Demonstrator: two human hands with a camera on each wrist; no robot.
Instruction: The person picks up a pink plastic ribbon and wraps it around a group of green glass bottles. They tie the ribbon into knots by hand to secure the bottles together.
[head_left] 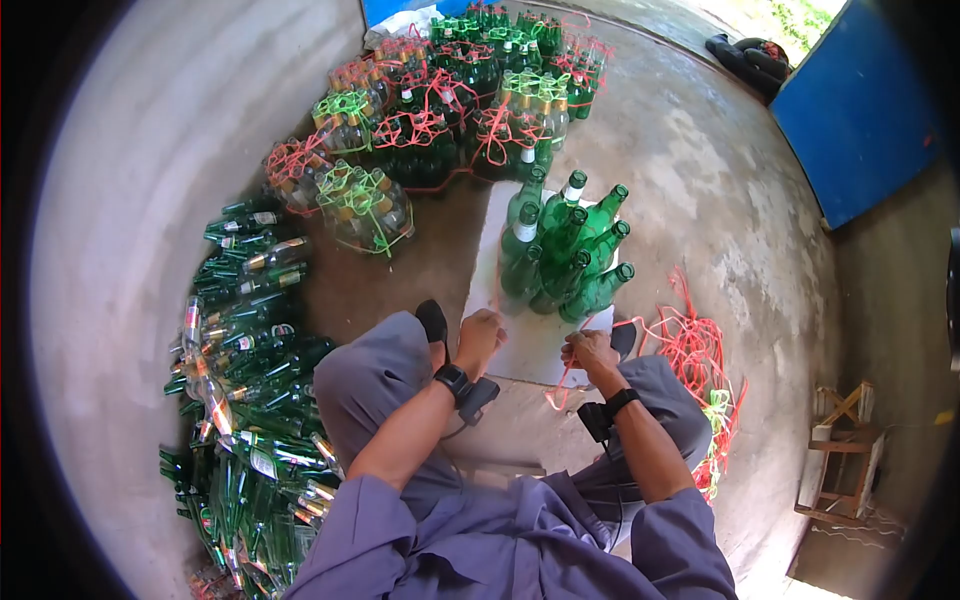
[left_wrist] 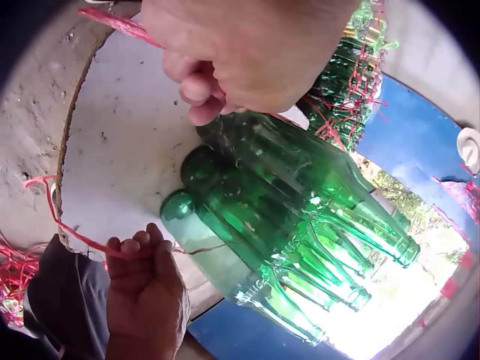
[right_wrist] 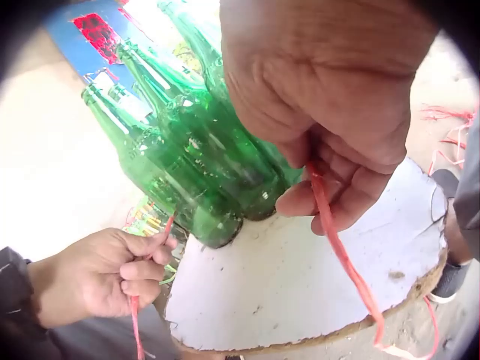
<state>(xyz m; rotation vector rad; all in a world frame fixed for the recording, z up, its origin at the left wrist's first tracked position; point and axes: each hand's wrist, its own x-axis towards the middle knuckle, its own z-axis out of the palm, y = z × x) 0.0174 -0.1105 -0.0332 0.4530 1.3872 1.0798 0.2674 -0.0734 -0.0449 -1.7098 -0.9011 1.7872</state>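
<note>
Several green glass bottles (head_left: 557,240) stand upright, packed together on a white board (head_left: 482,290). Just on my side of them, my left hand (head_left: 482,338) pinches a strand of red plastic string between curled fingers. My right hand (head_left: 591,350) grips another length of the red string (right_wrist: 343,259), which trails from its fingers over the board's edge. The right wrist view shows string running from the left hand (right_wrist: 112,277) toward the base of the bottles (right_wrist: 202,172). Behind the bottles, the string's path is hidden.
Loose red string (head_left: 690,345) lies in a tangle by the right knee. A long pile of loose bottles (head_left: 255,350) lines the left wall. Beyond, bundles of bottles (head_left: 415,130) are tied with red and green string. A small wooden stool (head_left: 848,450) stands at the right.
</note>
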